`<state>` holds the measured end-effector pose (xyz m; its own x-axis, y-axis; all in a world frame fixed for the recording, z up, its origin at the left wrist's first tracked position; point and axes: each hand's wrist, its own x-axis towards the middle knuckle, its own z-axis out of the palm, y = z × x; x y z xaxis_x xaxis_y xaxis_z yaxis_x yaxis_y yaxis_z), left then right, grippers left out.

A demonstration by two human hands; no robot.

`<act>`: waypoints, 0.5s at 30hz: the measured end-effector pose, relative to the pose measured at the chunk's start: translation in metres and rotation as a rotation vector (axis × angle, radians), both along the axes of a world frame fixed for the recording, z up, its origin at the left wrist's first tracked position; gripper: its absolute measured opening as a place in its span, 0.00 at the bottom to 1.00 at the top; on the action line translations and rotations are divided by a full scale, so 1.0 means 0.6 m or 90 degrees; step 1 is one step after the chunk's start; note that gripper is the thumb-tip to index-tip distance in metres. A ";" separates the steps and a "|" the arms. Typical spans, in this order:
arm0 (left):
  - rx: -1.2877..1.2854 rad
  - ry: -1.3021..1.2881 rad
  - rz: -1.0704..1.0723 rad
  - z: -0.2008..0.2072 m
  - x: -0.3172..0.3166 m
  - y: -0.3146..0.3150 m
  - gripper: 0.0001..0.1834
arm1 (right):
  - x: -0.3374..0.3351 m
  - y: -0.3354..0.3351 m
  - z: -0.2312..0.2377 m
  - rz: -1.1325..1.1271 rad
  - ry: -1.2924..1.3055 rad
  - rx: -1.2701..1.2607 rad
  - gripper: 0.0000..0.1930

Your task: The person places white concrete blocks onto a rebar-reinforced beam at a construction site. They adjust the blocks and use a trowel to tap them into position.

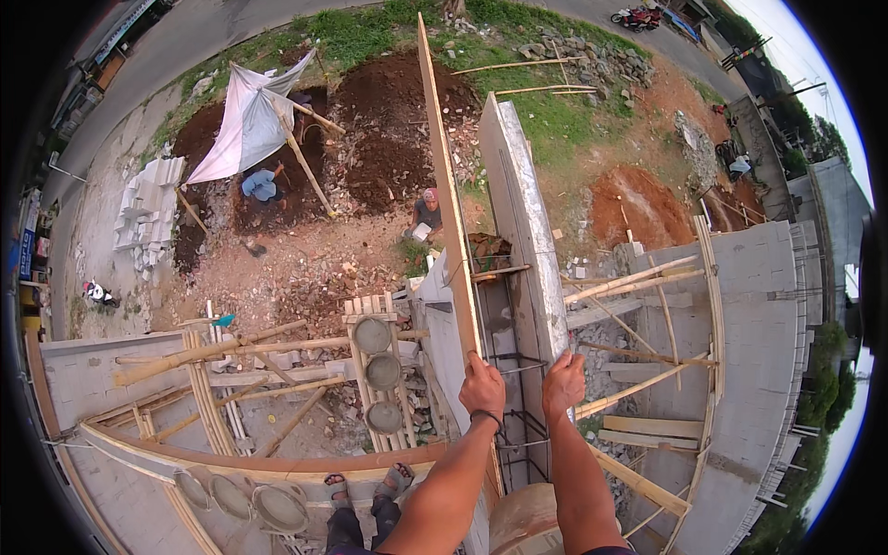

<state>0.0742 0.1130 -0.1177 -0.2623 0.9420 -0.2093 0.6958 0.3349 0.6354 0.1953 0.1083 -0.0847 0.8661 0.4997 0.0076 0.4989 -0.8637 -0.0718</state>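
Note:
My left hand (482, 386) is closed around the edge of a long, thin plywood board (448, 213) that stands on edge and stretches away from me. Across a narrow gap, my right hand (561, 383) grips the near end of a second long board (529, 213), its face smeared with grey cement. Between the two boards runs a cage of steel reinforcing bars (514, 363), with a short wooden crosspiece (501, 272) spanning the gap further along. My sandalled feet (396, 479) stand on a high plank (314, 470).
Pans of wet mortar (280, 510) sit left of my feet; more mortar pans (382, 373) rest on a bamboo rack (410, 407). Bamboo scaffolding (708, 305) and block walls (754, 305) flank me. Far below, one person (426, 215) holds a pale object; another (263, 185) bends near a tarp (245, 120).

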 end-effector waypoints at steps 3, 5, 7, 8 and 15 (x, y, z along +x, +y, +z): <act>-0.032 0.004 0.010 0.006 -0.001 -0.004 0.21 | 0.001 -0.007 -0.006 0.007 -0.006 0.017 0.19; -0.017 0.014 0.025 0.006 -0.003 -0.004 0.21 | -0.003 -0.006 -0.006 0.007 0.000 0.014 0.19; -0.032 0.003 0.019 0.009 -0.003 -0.003 0.22 | -0.002 -0.006 -0.004 0.004 0.002 0.012 0.20; -0.041 -0.002 0.015 0.011 -0.003 -0.001 0.23 | -0.002 -0.007 -0.004 0.002 0.004 0.011 0.20; -0.065 -0.043 -0.001 0.021 -0.006 0.006 0.28 | -0.006 -0.003 0.008 0.014 0.012 0.006 0.21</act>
